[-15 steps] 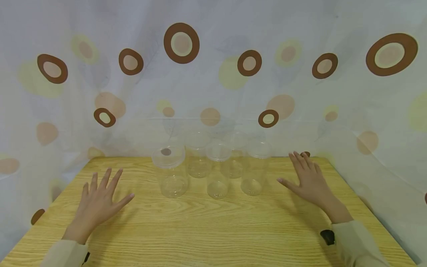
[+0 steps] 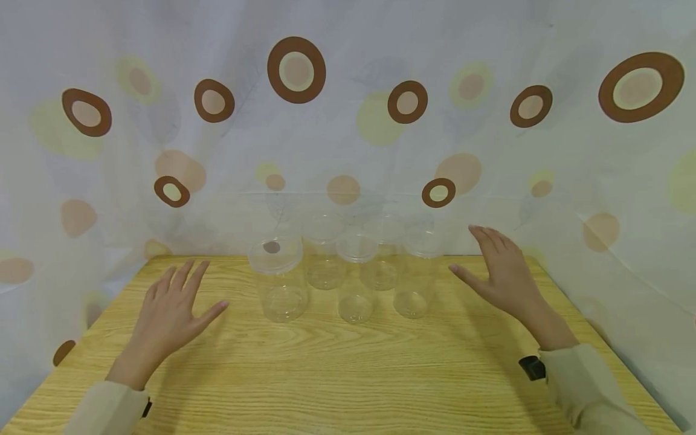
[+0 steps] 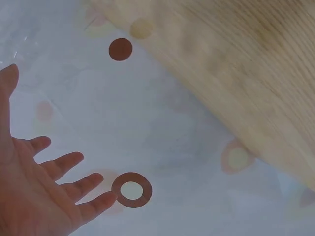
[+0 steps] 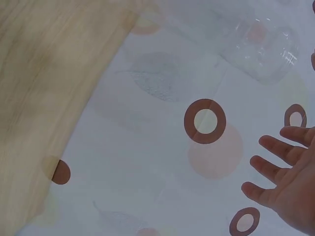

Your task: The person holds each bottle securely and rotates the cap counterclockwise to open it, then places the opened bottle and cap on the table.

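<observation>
Holding left hand [image 2: 165,317] and right hand [image 2: 507,278] spread, fingers loosely straight — flanking five clear jars [image 2: 356,284], upright and empty — on desk [image 2: 348,374].

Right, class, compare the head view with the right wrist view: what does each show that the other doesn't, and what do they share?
Only the head view: the left hand, both beige sleeves, and the full group of five clear containers, three in front and two behind.

Only the right wrist view: the palm side of the right hand; the head view shows its back.

Both: the right hand itself, part of the wooden table, the patterned cloth, and at least one clear container.
</observation>
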`<move>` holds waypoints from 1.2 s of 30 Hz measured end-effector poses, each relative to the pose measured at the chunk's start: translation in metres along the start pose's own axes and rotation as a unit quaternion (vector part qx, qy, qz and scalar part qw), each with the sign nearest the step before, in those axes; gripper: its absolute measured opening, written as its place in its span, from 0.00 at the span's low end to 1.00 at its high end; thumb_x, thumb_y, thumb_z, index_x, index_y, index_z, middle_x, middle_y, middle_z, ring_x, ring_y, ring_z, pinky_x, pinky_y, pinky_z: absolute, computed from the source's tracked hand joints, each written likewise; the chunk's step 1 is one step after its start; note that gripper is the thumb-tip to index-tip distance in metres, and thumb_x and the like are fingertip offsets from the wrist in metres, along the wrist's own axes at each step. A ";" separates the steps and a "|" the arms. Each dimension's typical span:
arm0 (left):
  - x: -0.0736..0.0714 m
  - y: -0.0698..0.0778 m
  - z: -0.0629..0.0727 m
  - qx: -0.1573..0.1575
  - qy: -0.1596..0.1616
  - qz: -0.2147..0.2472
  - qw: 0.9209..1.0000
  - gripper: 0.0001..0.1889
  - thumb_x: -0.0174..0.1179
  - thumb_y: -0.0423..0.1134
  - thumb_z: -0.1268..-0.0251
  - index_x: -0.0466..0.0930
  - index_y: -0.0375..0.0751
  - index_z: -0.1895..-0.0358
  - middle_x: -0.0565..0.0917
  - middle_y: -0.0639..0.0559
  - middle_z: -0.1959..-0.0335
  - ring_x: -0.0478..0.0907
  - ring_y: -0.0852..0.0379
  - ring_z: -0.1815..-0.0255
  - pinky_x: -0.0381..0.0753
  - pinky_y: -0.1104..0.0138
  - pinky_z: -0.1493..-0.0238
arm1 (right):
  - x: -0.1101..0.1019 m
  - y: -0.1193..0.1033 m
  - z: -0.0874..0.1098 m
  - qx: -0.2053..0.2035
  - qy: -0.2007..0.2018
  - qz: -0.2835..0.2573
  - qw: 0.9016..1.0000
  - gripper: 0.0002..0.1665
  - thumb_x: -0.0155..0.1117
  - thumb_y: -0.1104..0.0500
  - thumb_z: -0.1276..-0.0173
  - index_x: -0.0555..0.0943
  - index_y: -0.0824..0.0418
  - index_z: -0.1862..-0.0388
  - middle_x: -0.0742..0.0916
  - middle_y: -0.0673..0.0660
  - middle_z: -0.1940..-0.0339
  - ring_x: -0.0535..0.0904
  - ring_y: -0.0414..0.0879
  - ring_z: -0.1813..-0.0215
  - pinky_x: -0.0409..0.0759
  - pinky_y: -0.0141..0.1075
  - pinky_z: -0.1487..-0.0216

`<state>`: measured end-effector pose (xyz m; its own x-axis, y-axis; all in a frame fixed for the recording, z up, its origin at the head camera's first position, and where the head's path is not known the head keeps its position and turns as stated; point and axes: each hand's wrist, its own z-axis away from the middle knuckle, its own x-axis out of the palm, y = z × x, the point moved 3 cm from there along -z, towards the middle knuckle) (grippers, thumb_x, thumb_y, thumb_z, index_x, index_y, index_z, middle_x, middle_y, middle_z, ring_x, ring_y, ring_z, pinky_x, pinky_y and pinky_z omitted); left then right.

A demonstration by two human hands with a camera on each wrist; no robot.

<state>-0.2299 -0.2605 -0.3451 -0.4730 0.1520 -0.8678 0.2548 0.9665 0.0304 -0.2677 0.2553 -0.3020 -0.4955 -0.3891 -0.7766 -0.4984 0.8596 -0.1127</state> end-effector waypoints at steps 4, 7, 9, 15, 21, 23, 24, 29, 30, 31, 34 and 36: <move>-0.006 0.006 -0.007 0.019 0.033 0.001 0.999 0.43 0.58 0.62 0.48 0.57 0.43 0.32 0.66 0.34 0.38 0.63 0.33 0.41 0.64 0.38 0.49 | -0.006 -0.008 -0.010 -0.017 0.026 -0.016 0.999 0.44 0.66 0.47 0.44 0.63 0.68 0.35 0.72 0.68 0.40 0.64 0.64 0.38 0.60 0.57 0.39; -0.011 0.011 -0.012 0.033 0.051 0.002 0.998 0.43 0.60 0.61 0.48 0.58 0.43 0.32 0.68 0.36 0.39 0.65 0.35 0.41 0.66 0.40 0.49 | -0.009 -0.013 -0.018 -0.023 0.029 -0.022 0.999 0.43 0.66 0.47 0.44 0.64 0.68 0.36 0.72 0.68 0.40 0.65 0.63 0.38 0.60 0.57 0.39; -0.014 0.015 -0.016 0.043 0.061 0.005 0.997 0.43 0.61 0.60 0.49 0.58 0.43 0.32 0.68 0.37 0.39 0.65 0.37 0.41 0.66 0.41 0.48 | -0.010 -0.016 -0.023 -0.027 0.028 -0.025 0.999 0.43 0.66 0.47 0.44 0.64 0.67 0.36 0.72 0.67 0.39 0.65 0.63 0.38 0.61 0.57 0.39; -0.023 0.031 -0.028 0.078 0.090 0.014 0.993 0.41 0.64 0.57 0.51 0.63 0.39 0.35 0.71 0.39 0.41 0.68 0.40 0.43 0.68 0.45 0.47 | -0.008 -0.030 -0.036 -0.038 0.020 -0.043 0.998 0.41 0.65 0.46 0.43 0.65 0.68 0.37 0.73 0.67 0.40 0.65 0.63 0.38 0.61 0.59 0.40; -0.027 0.048 -0.037 0.112 0.114 0.037 0.987 0.39 0.64 0.55 0.51 0.65 0.36 0.37 0.74 0.39 0.44 0.70 0.41 0.44 0.71 0.48 0.47 | -0.001 -0.045 -0.047 -0.040 -0.013 -0.059 0.997 0.40 0.64 0.47 0.41 0.65 0.66 0.36 0.72 0.64 0.39 0.63 0.60 0.37 0.58 0.58 0.37; -0.027 0.055 -0.040 0.121 0.115 0.043 0.985 0.39 0.64 0.54 0.50 0.65 0.35 0.38 0.74 0.39 0.44 0.71 0.41 0.45 0.71 0.49 0.46 | 0.002 -0.050 -0.050 -0.045 -0.022 -0.063 0.997 0.39 0.63 0.46 0.40 0.64 0.65 0.36 0.72 0.63 0.39 0.63 0.59 0.37 0.59 0.57 0.38; -0.027 0.059 -0.041 0.124 0.116 0.045 0.984 0.38 0.64 0.55 0.50 0.66 0.35 0.38 0.74 0.39 0.44 0.71 0.41 0.45 0.72 0.49 0.47 | 0.003 -0.053 -0.052 -0.048 -0.026 -0.063 0.997 0.39 0.63 0.46 0.40 0.64 0.65 0.36 0.73 0.63 0.39 0.63 0.59 0.37 0.60 0.56 0.38; -0.024 0.078 -0.047 0.142 0.114 0.062 0.981 0.37 0.64 0.55 0.50 0.67 0.36 0.39 0.74 0.41 0.44 0.71 0.42 0.45 0.72 0.50 0.46 | 0.010 -0.067 -0.059 -0.062 -0.052 -0.058 0.995 0.40 0.62 0.44 0.39 0.63 0.63 0.35 0.73 0.62 0.39 0.64 0.58 0.37 0.62 0.54 0.38; -0.023 0.082 -0.048 0.144 0.111 0.065 0.981 0.37 0.64 0.55 0.50 0.67 0.37 0.39 0.74 0.42 0.44 0.71 0.43 0.44 0.71 0.51 0.46 | 0.012 -0.070 -0.060 -0.064 -0.059 -0.058 0.995 0.40 0.61 0.44 0.39 0.63 0.63 0.34 0.73 0.62 0.39 0.64 0.58 0.37 0.62 0.54 0.38; -0.022 0.086 -0.049 0.148 0.109 0.068 0.981 0.36 0.64 0.55 0.50 0.67 0.36 0.40 0.74 0.42 0.44 0.71 0.43 0.44 0.71 0.51 0.45 | 0.014 -0.073 -0.061 -0.066 -0.065 -0.057 0.994 0.41 0.61 0.43 0.39 0.62 0.63 0.34 0.73 0.62 0.39 0.65 0.57 0.37 0.63 0.53 0.38; -0.017 0.097 -0.052 0.152 0.097 0.076 0.981 0.36 0.63 0.55 0.47 0.66 0.37 0.39 0.73 0.43 0.43 0.70 0.44 0.43 0.71 0.52 0.44 | 0.019 -0.080 -0.063 -0.072 -0.081 -0.056 0.993 0.41 0.61 0.42 0.39 0.62 0.62 0.34 0.73 0.61 0.39 0.65 0.57 0.37 0.63 0.53 0.38; -0.014 0.104 -0.053 0.152 0.088 0.083 0.981 0.36 0.62 0.55 0.46 0.66 0.37 0.38 0.73 0.43 0.43 0.69 0.44 0.42 0.70 0.52 0.43 | 0.023 -0.083 -0.065 -0.075 -0.088 -0.057 0.992 0.41 0.61 0.42 0.39 0.62 0.62 0.34 0.73 0.61 0.38 0.66 0.56 0.37 0.64 0.52 0.37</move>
<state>-0.2417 -0.1514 -0.3036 -0.5351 0.3614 -0.7636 0.5682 0.8228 -0.0087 -0.2838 0.1534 -0.2703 -0.3054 -0.4055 -0.8616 -0.6504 0.7497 -0.1224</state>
